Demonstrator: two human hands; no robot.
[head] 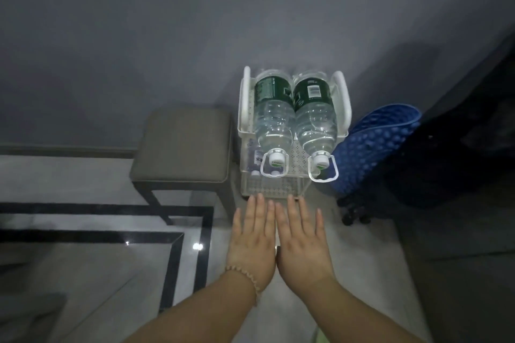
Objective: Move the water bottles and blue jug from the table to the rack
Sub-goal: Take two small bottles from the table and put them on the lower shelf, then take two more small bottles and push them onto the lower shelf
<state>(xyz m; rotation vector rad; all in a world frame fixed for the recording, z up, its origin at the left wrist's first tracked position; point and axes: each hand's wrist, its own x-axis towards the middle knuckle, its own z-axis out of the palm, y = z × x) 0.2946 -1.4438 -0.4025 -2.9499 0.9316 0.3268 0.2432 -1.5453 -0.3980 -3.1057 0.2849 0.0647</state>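
Both hands were empty and flat, palms down, side by side: left hand (252, 242) touching right hand (302, 242), fingers toward the rack (245, 108). Two bottles (274, 111) lay on its top tier; no blue jug was recognisable. Next, probably: confirm neither bottle rolls.

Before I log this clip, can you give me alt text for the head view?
Two large water bottles lie side by side on the top tier of a white rack, caps toward the camera. The left hand and right hand hover open, flat and empty in front. A grey stool stands left of it.
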